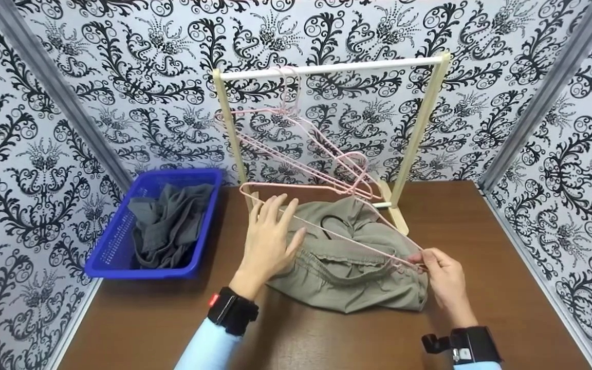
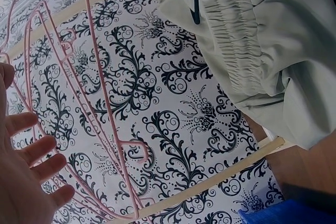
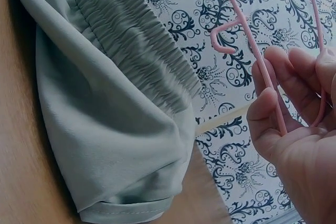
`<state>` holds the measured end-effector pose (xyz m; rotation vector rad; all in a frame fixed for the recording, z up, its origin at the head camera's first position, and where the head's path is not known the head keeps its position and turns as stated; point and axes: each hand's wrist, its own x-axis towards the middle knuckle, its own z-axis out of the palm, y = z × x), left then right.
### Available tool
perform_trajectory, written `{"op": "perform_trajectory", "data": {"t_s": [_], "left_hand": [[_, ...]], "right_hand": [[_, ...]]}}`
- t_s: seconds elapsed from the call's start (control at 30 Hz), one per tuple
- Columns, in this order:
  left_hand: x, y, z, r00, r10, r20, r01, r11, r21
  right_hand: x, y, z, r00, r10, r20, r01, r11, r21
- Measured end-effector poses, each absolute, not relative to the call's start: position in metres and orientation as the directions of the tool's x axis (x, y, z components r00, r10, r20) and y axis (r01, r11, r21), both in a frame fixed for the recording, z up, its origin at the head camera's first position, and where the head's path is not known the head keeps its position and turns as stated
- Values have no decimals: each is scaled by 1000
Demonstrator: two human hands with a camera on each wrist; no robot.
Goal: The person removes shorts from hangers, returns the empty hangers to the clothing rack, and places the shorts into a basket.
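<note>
A pink clothes hanger (image 1: 350, 240) is held above a grey-green garment with a gathered elastic waistband (image 1: 321, 288), which lies bunched on the table. My right hand (image 1: 446, 280) pinches the hanger's right corner; in the right wrist view, thumb and fingers close round its pink bar (image 3: 239, 11). Near the other end is my left hand (image 1: 267, 239), fingers spread and mostly straight, holding nothing. Whether it touches the hanger I cannot tell. In the left wrist view the left hand (image 2: 31, 166) shows beside several pink bars. The garment's legs are folded out of sight.
Behind the garment stands a small rack with a white rail (image 1: 337, 68) and wooden posts (image 1: 419, 128). More pink hangers (image 1: 316, 136) hang from it. At the left, a blue basket (image 1: 142, 274) holds dark grey cloth (image 1: 172, 226). Patterned walls (image 1: 162, 123) enclose the brown table (image 1: 470, 221).
</note>
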<state>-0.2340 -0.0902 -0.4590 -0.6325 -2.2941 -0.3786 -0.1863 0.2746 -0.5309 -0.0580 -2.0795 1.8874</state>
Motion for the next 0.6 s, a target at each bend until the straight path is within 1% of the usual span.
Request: {"op": "perform_trajectory", "data": {"t_s": [0.23,0.47,0.6], "left_hand": [[-236,-92,-460,-608,331,722,537,841,67],[-238,-94,-464,-642,326,694,523,848,86],[-238,-95,-464,-645,324,693,519,850,86]], "right_hand": [[-189,273,-527,-927,268,262,-235,130,-963],[-190,270,-520,-921,281,268,-272,27,-962],[-191,269,-516,-916,299,268,-273,26,-962]]}}
